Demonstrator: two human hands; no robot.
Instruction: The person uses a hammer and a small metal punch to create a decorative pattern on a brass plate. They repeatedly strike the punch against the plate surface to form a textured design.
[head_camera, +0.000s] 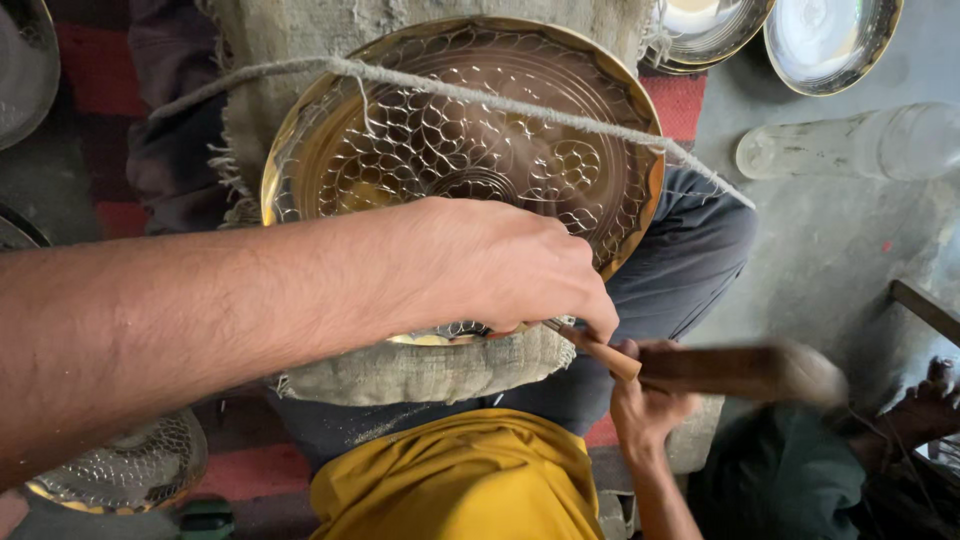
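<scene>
— Where is the brass plate (460, 150)?
— On burlap cloth (420, 370) over the lap, a cord (500, 100) crossing its top.
— The hands?
— Left hand (510, 270) pinches a thin punch (600, 350) at the plate's lower edge. Right hand (645, 400) is closed round a blurred wooden mallet (740, 370).

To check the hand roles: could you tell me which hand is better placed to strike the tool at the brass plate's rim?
Likely the right: the right hand grips the wooden mallet just beside the wooden-handled tool, while the left hand is busy steadying that tool at the brass plate.
</scene>
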